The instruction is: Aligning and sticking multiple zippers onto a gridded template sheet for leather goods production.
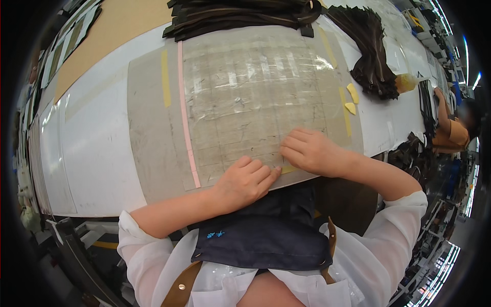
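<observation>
My left hand (pixel 246 183) rests at the near edge of a grey board (pixel 148 128), its fingers curled and the forefinger reaching toward the right hand. Just right of it and a little farther in, my right hand (pixel 309 152) is bent over the board, fingertips drawn together and pointing down. Whatever lies under the fingers of either hand is hidden or too small to name. Clear tape (pixel 255 92) covers the board's gridded middle. A pink strip (pixel 186 117) runs down its left part, with yellow strips (pixel 165 79) along both sides.
Dark zippers (pixel 240 20) are piled at the board's far edge, and another zipper bundle (pixel 371 51) lies at the right. Near that are yellow chalk-like pieces (pixel 350 108) and a bottle with yellowish contents (pixel 406 83). Another person (pixel 452 130) works at the far right.
</observation>
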A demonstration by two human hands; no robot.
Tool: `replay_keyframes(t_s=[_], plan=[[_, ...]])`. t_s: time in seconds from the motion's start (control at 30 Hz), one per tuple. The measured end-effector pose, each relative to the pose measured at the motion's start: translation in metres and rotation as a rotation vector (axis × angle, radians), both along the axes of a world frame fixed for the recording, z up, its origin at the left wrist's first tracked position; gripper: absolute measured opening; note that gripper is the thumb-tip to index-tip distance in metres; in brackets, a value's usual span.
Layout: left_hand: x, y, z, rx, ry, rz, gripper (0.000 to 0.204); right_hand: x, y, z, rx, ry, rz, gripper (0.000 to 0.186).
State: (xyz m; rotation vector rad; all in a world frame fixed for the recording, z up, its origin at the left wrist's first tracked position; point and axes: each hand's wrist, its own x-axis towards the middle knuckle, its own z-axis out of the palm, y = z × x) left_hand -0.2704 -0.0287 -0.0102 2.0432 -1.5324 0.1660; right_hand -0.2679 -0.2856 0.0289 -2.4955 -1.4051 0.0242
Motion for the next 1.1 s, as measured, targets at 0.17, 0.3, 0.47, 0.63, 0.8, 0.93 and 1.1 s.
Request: replay_keyframes(t_s=[0.17, 0.3, 0.47, 0.63, 0.8, 0.93, 1.1], plan=[[0.001, 0.001, 0.001, -0.005, 0.006, -0.006, 0.038, 0.001, 0.001, -0.003, 0.284, 0.173, -0.272, 0.015], [0.002, 0.002, 0.003, 0.007, 0.007, -0.008, 0.039, 0.001, -0.003, -0.002, 0.347, 0.286, -0.354, 0.015], [0.001, 0.002, 0.001, 0.013, -0.001, -0.01, 0.038, -0.009, 0.008, 0.004, 0.212, 0.072, -0.288, 0.015], [0.002, 0.002, 0.003, 0.027, -0.008, -0.021, 0.038, -0.007, 0.009, -0.005, 0.197, 0.113, -0.282, 0.019], [0.002, 0.002, 0.004, 0.04, -0.043, -0.037, 0.039, 0.011, 0.01, -0.006, 0.287, 0.123, -0.338, 0.018], [-0.007, -0.002, -0.001, -0.011, -0.089, -0.088, 0.041, 0.035, 0.008, 0.01, 0.358, 0.125, -0.416, 0.013], [-0.004, 0.004, 0.004, -0.053, 0.061, -0.165, 0.048, 0.033, 0.005, 0.003, 0.304, 0.357, -0.435, 0.012]])
